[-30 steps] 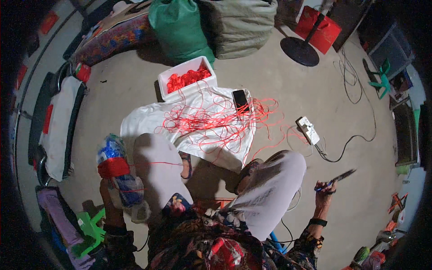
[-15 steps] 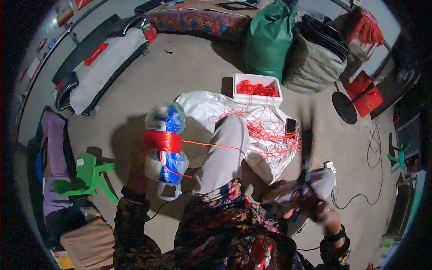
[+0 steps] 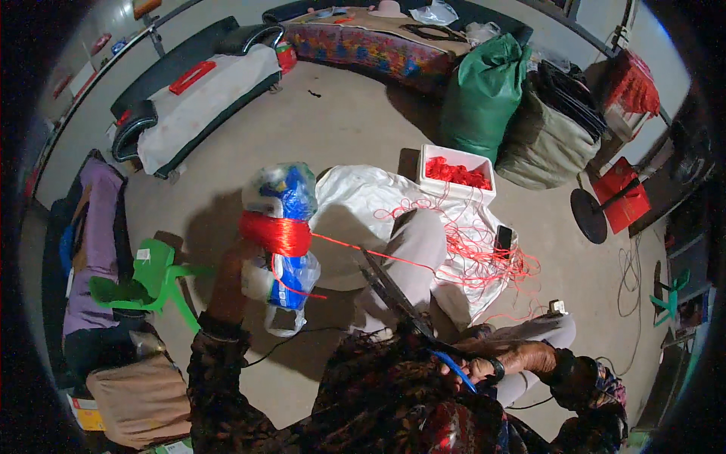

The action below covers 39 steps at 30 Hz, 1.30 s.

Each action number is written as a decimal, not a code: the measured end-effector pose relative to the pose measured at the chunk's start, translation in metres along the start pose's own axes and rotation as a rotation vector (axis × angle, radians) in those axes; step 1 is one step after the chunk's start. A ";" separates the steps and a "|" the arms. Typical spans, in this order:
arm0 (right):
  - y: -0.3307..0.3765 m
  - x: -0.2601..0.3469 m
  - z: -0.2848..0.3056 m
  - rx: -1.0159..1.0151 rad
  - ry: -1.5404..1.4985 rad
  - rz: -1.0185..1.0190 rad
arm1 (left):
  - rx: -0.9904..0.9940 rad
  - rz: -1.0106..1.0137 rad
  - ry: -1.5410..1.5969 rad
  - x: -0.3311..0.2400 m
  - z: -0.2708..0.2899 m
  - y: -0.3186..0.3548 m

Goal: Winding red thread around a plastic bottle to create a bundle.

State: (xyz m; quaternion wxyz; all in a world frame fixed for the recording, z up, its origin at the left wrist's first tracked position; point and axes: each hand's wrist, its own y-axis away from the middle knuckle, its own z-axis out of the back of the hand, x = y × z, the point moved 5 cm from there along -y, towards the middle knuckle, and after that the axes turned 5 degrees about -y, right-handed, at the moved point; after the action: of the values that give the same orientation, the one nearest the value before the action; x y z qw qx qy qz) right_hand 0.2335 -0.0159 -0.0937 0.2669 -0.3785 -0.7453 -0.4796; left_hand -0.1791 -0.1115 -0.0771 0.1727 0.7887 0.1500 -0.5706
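Note:
My left hand [image 3: 233, 284], mostly in shadow, grips a plastic-wrapped blue and white package [image 3: 291, 193] from its left side; its fingers are largely hidden. A thick band of red cord [image 3: 280, 234] is wound round the package's middle. A short loose end of cord hangs across the lower half. From the band, one strand runs right over my raised knee to a tangled heap of red cord [image 3: 484, 253]. My right hand [image 3: 480, 368] is closed on scissors [image 3: 395, 291] with dark blades and a blue handle. Their blades point up-left, slightly apart, near the taut strand.
The cord heap lies on a white sheet [image 3: 348, 185] with a black phone [image 3: 503, 238]. Behind stands a white box [image 3: 457, 189] holding red cord. Stuffed sacks, one green [image 3: 484, 98], stand farther back. A green chair [image 3: 155, 276] is at left, a sofa [image 3: 204, 98] far left.
My right hand has swung the scissors left and down, from upright at the right to slanting toward the strand. The left hand keeps hold of the package. The view has shifted slightly.

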 end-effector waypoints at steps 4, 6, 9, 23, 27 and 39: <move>-0.012 -0.005 0.019 -0.039 0.172 -0.012 | -0.008 -0.008 0.008 0.000 0.003 -0.002; -0.018 0.005 0.021 -0.039 0.263 0.001 | -0.017 -0.012 0.011 -0.001 0.006 -0.002; -0.021 -0.004 0.024 -0.027 0.165 -0.058 | -0.014 -0.016 0.013 -0.001 0.009 -0.005; -0.051 0.073 -0.003 0.110 -0.105 0.089 | 0.026 0.009 0.032 -0.010 0.014 -0.009; -0.049 0.085 -0.013 0.015 -0.089 0.108 | 0.109 0.040 0.077 0.007 0.001 0.000; -0.074 0.052 -0.007 -0.053 0.028 0.205 | 0.330 0.050 0.295 0.037 -0.029 0.007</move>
State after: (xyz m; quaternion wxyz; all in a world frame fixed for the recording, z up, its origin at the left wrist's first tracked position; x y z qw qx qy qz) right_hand 0.1429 -0.0251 -0.0893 0.3149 -0.4531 -0.6859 -0.4745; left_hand -0.1406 -0.1036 -0.1030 0.0318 0.8848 0.0586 -0.4612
